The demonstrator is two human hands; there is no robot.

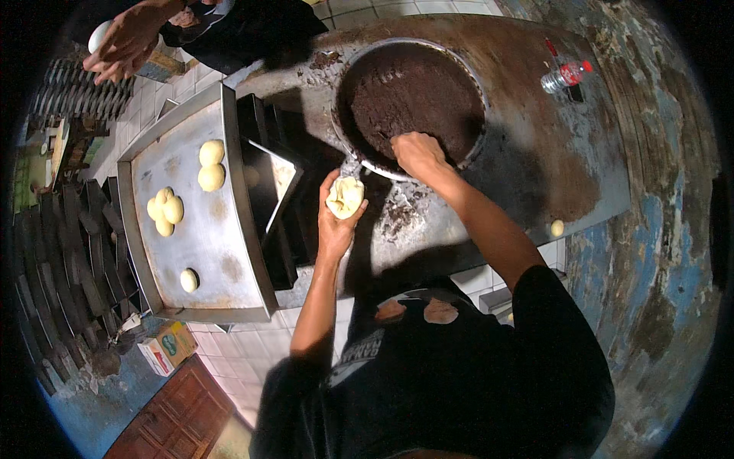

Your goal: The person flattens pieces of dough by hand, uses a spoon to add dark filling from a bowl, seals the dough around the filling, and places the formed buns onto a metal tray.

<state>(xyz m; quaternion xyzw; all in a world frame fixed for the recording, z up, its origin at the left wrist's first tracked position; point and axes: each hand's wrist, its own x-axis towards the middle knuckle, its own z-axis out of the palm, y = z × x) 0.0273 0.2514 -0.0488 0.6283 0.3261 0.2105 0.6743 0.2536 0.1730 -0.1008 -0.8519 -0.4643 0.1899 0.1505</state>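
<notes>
My left hand [334, 228] cups a pale piece of dough [345, 197], which is hollowed in the middle, just in front of a wide round pan [482, 126]. Dark brown, crumbly filling [409, 92] lies in that pan. My right hand [420, 156] reaches over the near rim with its fingers closed at the filling; what they grip is hidden. To the left, a large metal tray [256, 268] carries several smooth dough balls [212, 178], some pressed together in clusters.
Another person's hands [126, 42] hold a whitish ball at the upper left. A plastic bottle [564, 76] with a red cap lies at the table's far right. One small dough ball [557, 228] sits at the right front edge. Dark metal trays [279, 229] stand beside the large tray.
</notes>
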